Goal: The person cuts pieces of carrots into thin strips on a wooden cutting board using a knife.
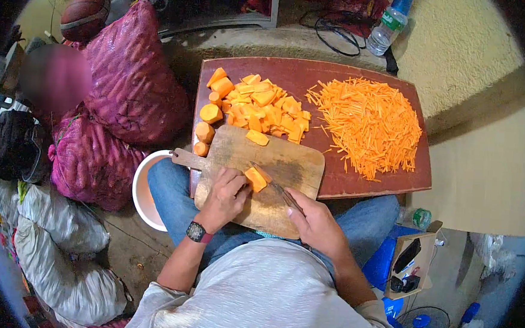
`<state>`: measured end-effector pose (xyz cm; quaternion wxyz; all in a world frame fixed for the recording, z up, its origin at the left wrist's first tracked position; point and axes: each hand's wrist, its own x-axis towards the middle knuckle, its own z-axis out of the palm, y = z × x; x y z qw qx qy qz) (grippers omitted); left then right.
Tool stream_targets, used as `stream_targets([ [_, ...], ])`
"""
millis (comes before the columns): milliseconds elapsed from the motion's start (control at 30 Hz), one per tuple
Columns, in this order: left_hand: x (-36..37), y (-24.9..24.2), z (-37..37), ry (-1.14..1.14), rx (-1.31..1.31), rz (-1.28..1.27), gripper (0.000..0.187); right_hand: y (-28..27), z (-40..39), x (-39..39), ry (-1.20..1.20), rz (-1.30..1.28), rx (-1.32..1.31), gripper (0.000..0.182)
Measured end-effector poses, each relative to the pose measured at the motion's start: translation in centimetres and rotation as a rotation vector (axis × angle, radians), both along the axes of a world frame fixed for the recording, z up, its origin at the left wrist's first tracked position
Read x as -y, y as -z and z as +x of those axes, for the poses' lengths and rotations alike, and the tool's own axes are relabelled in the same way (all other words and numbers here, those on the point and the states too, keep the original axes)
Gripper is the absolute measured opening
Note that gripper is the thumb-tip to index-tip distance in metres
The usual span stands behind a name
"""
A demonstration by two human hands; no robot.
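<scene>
A wooden cutting board (295,163) lies across my lap and the near edge of the red table. My left hand (229,193) rests on the board, its fingers curled at the left end of an orange carrot slice (256,179). From the right, my right hand (314,220) grips a knife (280,193), its blade at the slice's right side. Another slice (257,138) lies near the board's top edge. Behind the board are a pile of flat carrot slices (266,107) and, at its left, thick carrot chunks (211,113). A heap of thin carrot strips (373,125) covers the table's right part.
The red table (307,70) stands ahead. Pink mesh sacks (135,78), a basketball (85,15) and a white basin (143,188) are at the left. A plastic bottle (387,30) stands behind the table. At the lower right sits a cardboard box (423,261).
</scene>
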<state>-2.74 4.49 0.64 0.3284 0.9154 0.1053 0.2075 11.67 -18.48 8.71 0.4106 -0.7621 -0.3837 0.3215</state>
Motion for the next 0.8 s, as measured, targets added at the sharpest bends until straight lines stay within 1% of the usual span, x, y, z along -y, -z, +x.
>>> stream_targets([
  [33, 0.0, 0.2, 0.1, 0.017, 0.013, -0.003, 0.022, -0.1, 0.4, -0.1, -0.001, 0.002, 0.003, 0.043],
  [100, 0.1, 0.4, 0.0, 0.014, 0.029, 0.023, 0.021, -0.4, 1.2, -0.1, -0.098, -0.067, 0.044, 0.044],
  [133, 0.1, 0.4, 0.0, 0.01, 0.043, 0.046, 0.02, -0.3, 1.4, -0.1, -0.098, -0.063, 0.045, 0.044],
  [200, 0.2, 0.4, 0.0, 0.007, 0.029, 0.057, 0.02, -0.1, 1.7, 0.0, -0.128, -0.101, -0.006, 0.045],
  [267, 0.7, 0.2, -0.3, 0.003, 0.006, 0.057, 0.02, 0.1, 1.4, 0.3, -0.108, -0.084, -0.027, 0.046],
  [333, 1.0, -0.7, -0.1, -0.004, 0.036, 0.078, 0.023, 0.2, 1.0, 0.7, -0.081, -0.069, -0.05, 0.046],
  [400, 1.3, -1.3, 0.4, -0.025, 0.056, 0.066, 0.024, -0.3, 0.6, 0.9, -0.1, -0.071, 0.056, 0.047],
  [433, 1.4, -1.4, 0.7, -0.05, 0.085, 0.061, 0.025, -0.5, 0.4, 0.7, -0.096, -0.075, 0.05, 0.047],
  [500, 1.4, -1.0, 1.0, -0.008, 0.064, 0.088, 0.026, -0.8, 0.2, 0.3, -0.16, -0.172, 0.051, 0.049],
  [567, 1.3, -0.6, 1.2, 0.033, 0.05, 0.115, 0.027, -0.9, 0.1, 0.1, -0.172, -0.183, 0.068, 0.049],
  [633, 1.2, -0.4, 1.1, 0.068, -0.022, 0.196, 0.029, -1.2, 0.0, -0.1, -0.185, -0.196, 0.081, 0.049],
  [800, 1.4, 0.0, 0.6, 0.069, -0.048, 0.225, 0.031, -1.1, -0.9, -0.4, -0.181, -0.216, 0.092, 0.05],
])
